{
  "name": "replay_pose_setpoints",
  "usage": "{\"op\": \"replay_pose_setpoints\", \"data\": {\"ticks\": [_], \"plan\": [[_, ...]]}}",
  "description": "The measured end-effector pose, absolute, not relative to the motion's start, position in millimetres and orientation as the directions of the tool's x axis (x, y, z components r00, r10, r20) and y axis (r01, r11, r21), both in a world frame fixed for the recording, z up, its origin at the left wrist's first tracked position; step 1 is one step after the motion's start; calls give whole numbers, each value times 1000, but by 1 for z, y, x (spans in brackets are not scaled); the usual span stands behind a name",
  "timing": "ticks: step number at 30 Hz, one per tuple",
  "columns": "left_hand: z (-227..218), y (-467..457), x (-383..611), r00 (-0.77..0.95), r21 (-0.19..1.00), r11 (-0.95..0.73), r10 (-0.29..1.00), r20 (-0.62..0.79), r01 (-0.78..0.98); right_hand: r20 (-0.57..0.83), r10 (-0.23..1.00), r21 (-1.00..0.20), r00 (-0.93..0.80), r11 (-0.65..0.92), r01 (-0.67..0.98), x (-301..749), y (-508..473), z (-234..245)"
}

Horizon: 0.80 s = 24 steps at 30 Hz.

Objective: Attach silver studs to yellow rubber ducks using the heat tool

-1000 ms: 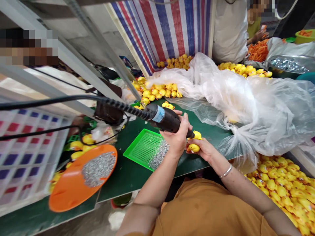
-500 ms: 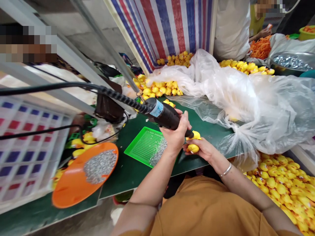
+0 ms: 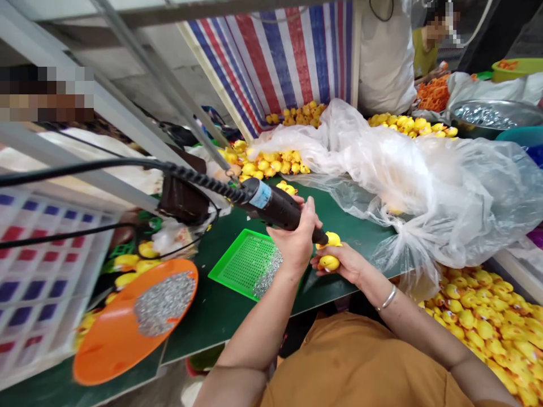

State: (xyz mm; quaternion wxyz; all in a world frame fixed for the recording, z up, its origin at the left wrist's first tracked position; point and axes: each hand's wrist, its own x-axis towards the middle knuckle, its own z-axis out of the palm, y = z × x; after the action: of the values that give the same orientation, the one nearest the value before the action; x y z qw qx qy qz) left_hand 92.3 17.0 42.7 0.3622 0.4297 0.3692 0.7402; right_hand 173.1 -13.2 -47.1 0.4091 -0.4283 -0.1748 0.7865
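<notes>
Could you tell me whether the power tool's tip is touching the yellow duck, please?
Touching: the head view shows the tip of the power tool in the left hand meeting the duck in the right hand, no gap visible.

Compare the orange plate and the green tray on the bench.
The orange plate is round and solid; the green tray is rectangular with a perforated grid. The plate lies farther from the left hand, the tray close by it. Both hold small silvery pieces, mid-plate on one, heaped at the tray's edge.

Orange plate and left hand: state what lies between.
Head view: a green perforated tray with silvery bits lies between the orange plate and left hand.
</notes>
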Motion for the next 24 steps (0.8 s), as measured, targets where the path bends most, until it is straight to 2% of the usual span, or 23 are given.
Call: {"op": "replay_pose_setpoints", "data": {"ticks": [6, 13, 17, 21, 24], "plan": [[42, 19, 89, -354, 842, -467, 861, 364, -270, -507, 794, -649, -335, -607, -458, 171, -8, -47], [41, 19, 77, -128, 880, -366, 930, 343, -303, -485, 759, -625, -434, -648, -436, 163, -7, -58], [32, 18, 76, -133, 876, -373, 928, 349, -307, -491, 757, -635, -431, -650, -418, 161, -8, -56], [29, 8, 83, -229, 863, -443, 891, 393, -242, -439, 845, -698, -305, -534, -477, 159, -5, -57], [42, 8, 84, -286, 835, -492, 860, 422, -247, -457, 875, -746, -159, -474, -467, 157, -2, -61]]}}
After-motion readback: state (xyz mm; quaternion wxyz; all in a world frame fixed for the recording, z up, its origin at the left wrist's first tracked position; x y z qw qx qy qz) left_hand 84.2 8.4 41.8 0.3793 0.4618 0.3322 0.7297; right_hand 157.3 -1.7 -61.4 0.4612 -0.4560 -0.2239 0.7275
